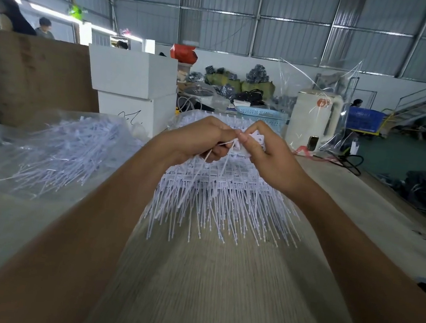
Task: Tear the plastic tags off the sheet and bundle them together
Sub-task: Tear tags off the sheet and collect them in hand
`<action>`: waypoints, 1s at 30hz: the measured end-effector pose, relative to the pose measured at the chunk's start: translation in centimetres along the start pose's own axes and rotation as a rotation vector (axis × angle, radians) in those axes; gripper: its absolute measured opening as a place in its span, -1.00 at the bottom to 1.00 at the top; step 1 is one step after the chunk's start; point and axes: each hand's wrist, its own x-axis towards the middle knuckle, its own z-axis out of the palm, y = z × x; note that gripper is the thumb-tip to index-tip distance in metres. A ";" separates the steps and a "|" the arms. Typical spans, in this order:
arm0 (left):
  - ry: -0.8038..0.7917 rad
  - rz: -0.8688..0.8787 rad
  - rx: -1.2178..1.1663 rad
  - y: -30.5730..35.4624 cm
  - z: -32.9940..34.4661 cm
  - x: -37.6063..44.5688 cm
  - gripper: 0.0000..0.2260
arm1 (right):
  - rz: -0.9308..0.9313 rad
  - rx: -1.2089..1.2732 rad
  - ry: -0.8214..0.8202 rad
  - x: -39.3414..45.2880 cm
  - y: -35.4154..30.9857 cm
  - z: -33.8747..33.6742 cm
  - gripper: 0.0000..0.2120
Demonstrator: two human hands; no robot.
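Both hands up over mid-desk [217, 284]. Left hand [198, 137] pinches thin white plastic tag strands [202, 170]; right hand [267, 152] grips flat white tag heads [259, 138]. White tag sheet stack [223, 198] beneath them; bagged loose tags [72, 148] at left edge.
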 end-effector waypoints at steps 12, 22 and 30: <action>-0.203 0.124 -0.047 0.7 -0.4 -1.3 -0.59 | 0.167 0.112 0.267 0.7 -0.7 -1.1 -0.83; -0.095 0.230 0.172 1.5 0.2 -1.4 -0.84 | 0.446 0.428 0.203 -1.2 3.0 -4.8 -0.73; 0.014 0.260 0.143 0.6 0.1 -0.8 -0.87 | 0.369 0.290 -0.029 -0.5 -0.7 -3.4 -0.71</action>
